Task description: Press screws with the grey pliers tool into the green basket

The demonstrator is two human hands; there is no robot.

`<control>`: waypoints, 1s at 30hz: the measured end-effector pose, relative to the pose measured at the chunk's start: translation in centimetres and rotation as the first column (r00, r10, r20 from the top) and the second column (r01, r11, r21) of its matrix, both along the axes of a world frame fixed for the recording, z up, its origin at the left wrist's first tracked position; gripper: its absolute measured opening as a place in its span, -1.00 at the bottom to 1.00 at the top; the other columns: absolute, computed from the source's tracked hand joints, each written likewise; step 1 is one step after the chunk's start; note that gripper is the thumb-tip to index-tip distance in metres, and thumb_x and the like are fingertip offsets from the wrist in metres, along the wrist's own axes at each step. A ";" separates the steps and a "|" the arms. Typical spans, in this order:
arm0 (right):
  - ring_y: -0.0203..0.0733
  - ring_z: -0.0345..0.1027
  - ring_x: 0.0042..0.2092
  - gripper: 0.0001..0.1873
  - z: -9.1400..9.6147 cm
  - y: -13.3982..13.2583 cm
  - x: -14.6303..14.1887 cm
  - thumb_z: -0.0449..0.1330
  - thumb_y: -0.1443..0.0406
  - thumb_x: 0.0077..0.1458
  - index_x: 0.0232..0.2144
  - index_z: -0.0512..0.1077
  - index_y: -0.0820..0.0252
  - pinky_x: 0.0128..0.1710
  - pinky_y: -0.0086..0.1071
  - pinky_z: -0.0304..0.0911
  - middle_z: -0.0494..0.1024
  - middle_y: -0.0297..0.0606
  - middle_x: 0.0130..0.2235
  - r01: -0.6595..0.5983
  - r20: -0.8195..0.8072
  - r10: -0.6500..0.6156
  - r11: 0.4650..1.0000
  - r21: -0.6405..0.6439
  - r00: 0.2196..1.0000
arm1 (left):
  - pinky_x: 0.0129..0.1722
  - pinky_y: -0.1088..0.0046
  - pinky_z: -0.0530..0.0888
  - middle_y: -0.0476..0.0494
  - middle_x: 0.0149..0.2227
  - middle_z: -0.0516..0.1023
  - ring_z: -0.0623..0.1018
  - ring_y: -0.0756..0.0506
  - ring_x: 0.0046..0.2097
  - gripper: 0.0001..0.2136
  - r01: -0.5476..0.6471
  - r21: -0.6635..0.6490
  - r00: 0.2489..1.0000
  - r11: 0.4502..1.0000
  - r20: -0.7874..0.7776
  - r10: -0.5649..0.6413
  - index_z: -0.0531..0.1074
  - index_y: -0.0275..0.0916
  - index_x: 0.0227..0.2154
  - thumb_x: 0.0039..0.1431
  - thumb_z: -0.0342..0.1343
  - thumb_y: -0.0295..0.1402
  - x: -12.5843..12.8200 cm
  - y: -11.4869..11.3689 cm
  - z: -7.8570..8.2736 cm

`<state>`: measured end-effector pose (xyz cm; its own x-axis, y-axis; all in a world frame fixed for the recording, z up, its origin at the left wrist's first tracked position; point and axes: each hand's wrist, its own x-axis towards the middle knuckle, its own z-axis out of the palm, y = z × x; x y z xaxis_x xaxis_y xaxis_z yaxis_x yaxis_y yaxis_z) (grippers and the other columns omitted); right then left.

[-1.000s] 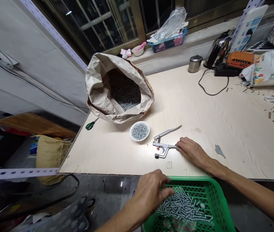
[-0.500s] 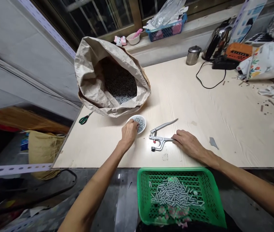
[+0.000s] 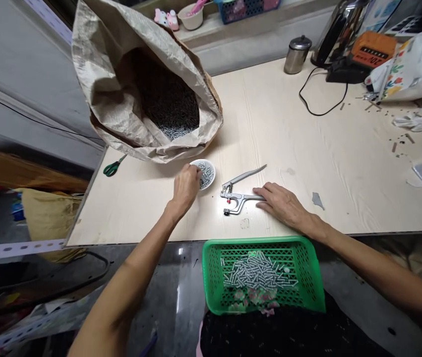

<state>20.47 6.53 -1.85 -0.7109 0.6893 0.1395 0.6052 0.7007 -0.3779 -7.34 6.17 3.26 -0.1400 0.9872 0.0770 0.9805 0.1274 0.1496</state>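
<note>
While the left hand [image 3: 185, 187] dips into the bowl [image 3: 213, 173], the right hand [image 3: 279, 202] rests on the pliers [image 3: 233, 196].
Left fingers [image 3: 195, 172] curl among the bowl's metal pieces [image 3: 208, 178]; whether they grip any cannot be told. Right hand lies open, flat on the lower handle. Bowl sits just near of the sack [image 3: 117, 99], pliers to its right.
</note>
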 end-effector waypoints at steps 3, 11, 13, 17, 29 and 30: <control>-0.10 0.30 -0.09 -0.67 2.4 -2.0 2.2 0.02 0.17 0.25 -0.02 0.33 0.23 -0.14 -0.25 0.25 0.44 -0.10 -0.12 0.052 -0.094 -0.050 0.998 0.021 0.994 | -0.25 0.38 0.41 -0.19 -0.31 0.52 0.50 -0.10 -0.28 -0.83 0.013 0.212 0.989 0.977 0.143 -0.044 0.45 -0.29 -0.35 0.21 0.00 -0.34 0.5 -2.8 0.9; -0.10 0.39 -0.46 -0.55 1.3 -11.4 9.9 -0.07 -0.06 0.20 -0.37 0.36 0.14 -0.55 -0.36 0.10 0.48 -0.23 -0.47 0.530 0.337 -0.446 0.818 -0.223 0.829 | -0.46 0.49 0.42 0.02 -0.62 0.47 0.49 0.01 -0.56 -0.86 -0.251 0.031 0.756 0.967 0.631 0.176 0.41 -0.27 -0.41 0.15 0.06 -0.29 0.5 -5.2 0.7; -0.07 0.43 -0.42 -0.57 -0.1 -12.7 10.0 -0.08 -0.06 0.20 -0.31 0.35 0.13 -0.50 -0.35 0.16 0.51 -0.24 -0.44 0.539 0.331 -0.429 0.721 -0.435 0.841 | -0.44 0.50 0.44 0.01 -0.60 0.49 0.51 0.01 -0.54 -0.85 -0.265 0.045 0.692 0.963 0.704 0.158 0.41 -0.27 -0.40 0.14 0.07 -0.29 1.0 -5.0 0.7; -0.11 0.45 -0.29 -0.61 -1.5 -13.6 9.1 -0.12 0.03 0.21 -0.13 0.31 0.12 -0.36 -0.36 0.26 0.55 -0.24 -0.29 0.340 0.041 -0.435 0.638 -0.691 0.900 | -0.41 0.48 0.50 -0.01 -0.55 0.51 0.55 0.00 -0.49 -0.85 -0.222 0.055 0.551 0.974 0.831 0.079 0.43 -0.29 -0.39 0.09 0.13 -0.29 3.0 -5.7 1.2; -0.21 0.31 -0.47 -0.71 -1.3 -13.9 8.6 -0.07 0.11 0.12 -0.31 0.35 0.14 -0.47 -0.39 0.17 0.41 -0.38 -0.51 0.380 0.038 -0.480 0.641 -0.667 0.876 | -0.33 0.41 0.55 -0.06 -0.42 0.54 0.57 -0.03 -0.42 -0.74 -0.233 -0.044 0.324 0.972 0.938 0.120 0.46 -0.33 -0.33 0.01 0.22 -0.21 4.6 -11.3 1.1; -0.21 0.30 -0.47 -0.71 -1.5 -14.0 8.5 -0.07 0.12 0.11 -0.34 0.35 0.15 -0.47 -0.39 0.17 0.40 -0.38 -0.51 0.383 0.037 -0.485 0.639 -0.666 0.874 | -0.33 0.41 0.55 -0.06 -0.42 0.54 0.57 -0.03 -0.42 -0.73 -0.234 -0.051 0.320 0.971 0.939 0.126 0.46 -0.32 -0.33 0.01 0.22 -0.20 4.7 -11.6 0.9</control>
<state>29.02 -7.49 -3.37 -0.3153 0.8686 -0.3822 0.6844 -0.0709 -0.7257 -2.61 -5.48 4.15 -0.3461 0.9252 -0.1555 0.1472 0.2172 0.9650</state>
